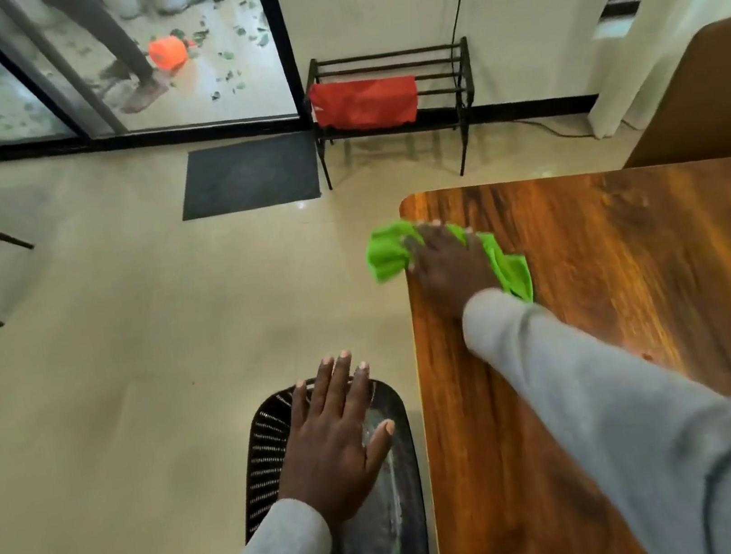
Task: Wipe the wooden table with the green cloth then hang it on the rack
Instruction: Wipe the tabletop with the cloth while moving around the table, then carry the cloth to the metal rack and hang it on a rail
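Observation:
The green cloth (386,252) lies bunched at the far left corner of the wooden table (639,283), part of it hanging past the edge. My right hand (450,266) presses flat on the cloth, fingers spread over it. My left hand (335,438) hovers open, fingers apart, above a black bin beside the table, holding nothing. The black metal rack (395,106) stands against the far wall with a red cloth (364,104) draped over its bars.
A black perforated bin (263,463) lined with clear plastic stands on the floor left of the table. A dark doormat (249,175) lies before the glass door. A brown chair back (706,93) is at far right, beside a white curtain (671,17).

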